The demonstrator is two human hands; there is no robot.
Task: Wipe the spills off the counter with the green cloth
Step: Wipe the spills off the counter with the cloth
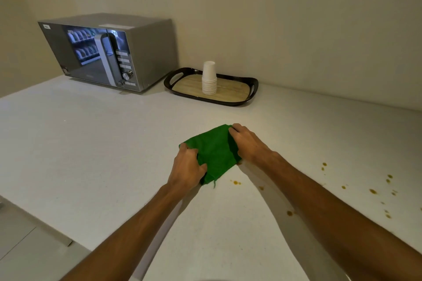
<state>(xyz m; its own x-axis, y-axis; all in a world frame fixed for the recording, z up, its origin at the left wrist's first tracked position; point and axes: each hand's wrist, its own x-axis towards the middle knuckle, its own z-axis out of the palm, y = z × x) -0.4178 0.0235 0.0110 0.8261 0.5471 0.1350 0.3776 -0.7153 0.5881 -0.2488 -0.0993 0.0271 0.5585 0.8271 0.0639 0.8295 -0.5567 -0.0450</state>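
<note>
Green cloth (214,150) mid-counter (91,143), both your hands clamped on it: left hand (187,169) near-left edge, right hand (249,141) far-right corner. Brown spills (236,182) just near-right of cloth, more farther right; right hand closer.

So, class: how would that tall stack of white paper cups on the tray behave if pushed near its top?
The stack of cups looks tall and narrow, so it would probably tip. Being paper, it seems light and may slide across the tray.
</note>
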